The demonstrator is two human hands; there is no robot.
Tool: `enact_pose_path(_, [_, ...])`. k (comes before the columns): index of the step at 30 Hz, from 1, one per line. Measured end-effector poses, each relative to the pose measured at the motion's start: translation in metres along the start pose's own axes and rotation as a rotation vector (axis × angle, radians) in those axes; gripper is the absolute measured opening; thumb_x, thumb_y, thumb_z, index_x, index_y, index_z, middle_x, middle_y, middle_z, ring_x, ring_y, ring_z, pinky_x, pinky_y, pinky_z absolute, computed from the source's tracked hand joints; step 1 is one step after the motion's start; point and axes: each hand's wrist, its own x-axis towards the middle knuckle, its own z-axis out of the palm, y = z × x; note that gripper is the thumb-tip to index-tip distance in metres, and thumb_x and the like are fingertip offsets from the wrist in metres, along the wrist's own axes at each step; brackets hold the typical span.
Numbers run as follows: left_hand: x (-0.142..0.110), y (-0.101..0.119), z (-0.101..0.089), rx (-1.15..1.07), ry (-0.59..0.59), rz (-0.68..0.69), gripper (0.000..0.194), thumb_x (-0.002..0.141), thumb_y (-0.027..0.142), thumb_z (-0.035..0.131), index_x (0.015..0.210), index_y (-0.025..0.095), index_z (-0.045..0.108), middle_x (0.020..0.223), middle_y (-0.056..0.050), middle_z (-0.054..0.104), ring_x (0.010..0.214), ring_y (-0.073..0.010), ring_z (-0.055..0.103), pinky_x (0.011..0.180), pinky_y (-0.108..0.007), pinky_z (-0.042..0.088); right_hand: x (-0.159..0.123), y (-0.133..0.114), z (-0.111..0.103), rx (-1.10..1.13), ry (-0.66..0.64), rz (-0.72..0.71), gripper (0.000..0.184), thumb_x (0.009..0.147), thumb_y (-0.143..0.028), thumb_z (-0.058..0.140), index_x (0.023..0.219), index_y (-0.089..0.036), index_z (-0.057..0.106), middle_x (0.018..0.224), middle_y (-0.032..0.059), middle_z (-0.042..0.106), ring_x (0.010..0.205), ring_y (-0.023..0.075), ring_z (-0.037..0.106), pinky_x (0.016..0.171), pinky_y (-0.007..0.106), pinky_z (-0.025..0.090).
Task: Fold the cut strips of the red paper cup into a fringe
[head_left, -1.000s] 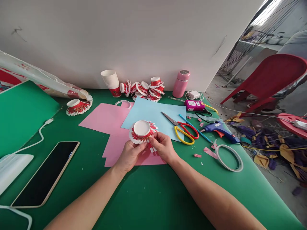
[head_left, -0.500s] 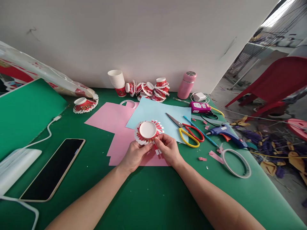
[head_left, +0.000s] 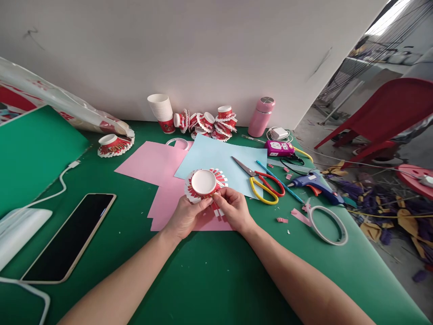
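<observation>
A red and white paper cup (head_left: pixel 203 182) with its side cut into strips is held base up above the pink paper (head_left: pixel 169 205). The strips fan out around the white base. My left hand (head_left: pixel 187 215) is closed on its near left edge, with the thumb on the strips. On the near right, my right hand (head_left: pixel 232 206) pinches strips between thumb and fingers. Both sets of fingertips nearly meet below the base. Light blue paper (head_left: pixel 219 158) lies just behind, with red and yellow scissors (head_left: pixel 259 180) partly on it.
Along the wall stand stacked paper cups (head_left: pixel 161 110), several cut cups (head_left: pixel 206 121) and a pink bottle (head_left: pixel 261 117). A glue gun (head_left: pixel 318 186) and a tape roll (head_left: pixel 328 225) lie right. A phone (head_left: pixel 69 237) and another cut cup (head_left: pixel 115 145) are left.
Both hands still hold the cut paper cup, with the fingertips shifted slightly along its strips. The whole view has drifted a little, so objects appear slightly further left and up.
</observation>
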Motion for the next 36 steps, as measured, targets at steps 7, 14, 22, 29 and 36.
enact_pose_path(7, [-0.0029, 0.0028, 0.0007, 0.027, 0.042, -0.002, 0.019, 0.063, 0.025, 0.076, 0.078, 0.015, 0.073, 0.072, -0.004, 0.069, 0.067, -0.0139, 0.059, 0.066, -0.028, 0.047, 0.0028, 0.0002, -0.0013, 0.125, 0.145, 0.027, 0.037, 0.068, -0.051, 0.067, 0.065, -0.018, 0.053, 0.057, -0.0024, 0.05, 0.051, 0.009, 0.043, 0.051, 0.022, 0.037])
enact_pose_path(14, [-0.0029, 0.0009, 0.0017, 0.039, 0.112, 0.036, 0.016, 0.061, 0.029, 0.078, 0.068, 0.015, 0.073, 0.067, -0.004, 0.069, 0.065, -0.015, 0.06, 0.066, -0.03, 0.048, 0.0037, 0.0009, -0.0008, 0.104, 0.199, 0.017, 0.039, 0.067, -0.054, 0.067, 0.064, -0.018, 0.051, 0.055, -0.0027, 0.048, 0.05, 0.0092, 0.04, 0.048, 0.022, 0.036])
enact_pose_path(22, [-0.0016, 0.0004, 0.002, 0.047, 0.146, 0.061, 0.016, 0.057, 0.029, 0.08, 0.063, 0.016, 0.072, 0.063, -0.003, 0.068, 0.066, -0.0157, 0.061, 0.068, -0.03, 0.048, 0.0027, 0.0003, -0.0002, 0.08, 0.182, -0.002, 0.04, 0.066, -0.056, 0.066, 0.065, -0.019, 0.051, 0.056, -0.0025, 0.047, 0.05, 0.0089, 0.039, 0.047, 0.022, 0.035])
enact_pose_path(29, [-0.0027, 0.0048, 0.0061, -0.007, 0.152, 0.035, 0.017, 0.054, 0.028, 0.081, 0.056, 0.017, 0.069, 0.058, -0.001, 0.065, 0.062, -0.0125, 0.058, 0.065, -0.027, 0.047, 0.0017, 0.0, 0.0019, 0.084, 0.177, -0.004, 0.041, 0.066, -0.056, 0.067, 0.065, -0.018, 0.05, 0.056, -0.0028, 0.047, 0.048, 0.0083, 0.038, 0.047, 0.022, 0.035])
enact_pose_path(36, [-0.0036, 0.003, 0.0053, -0.033, 0.156, 0.018, 0.017, 0.056, 0.027, 0.079, 0.054, 0.016, 0.066, 0.058, -0.001, 0.064, 0.061, -0.013, 0.057, 0.064, -0.028, 0.046, 0.0014, -0.0004, 0.0014, 0.059, 0.185, -0.019, 0.041, 0.066, -0.056, 0.067, 0.064, -0.019, 0.051, 0.055, -0.0032, 0.046, 0.048, 0.0086, 0.038, 0.047, 0.022, 0.035])
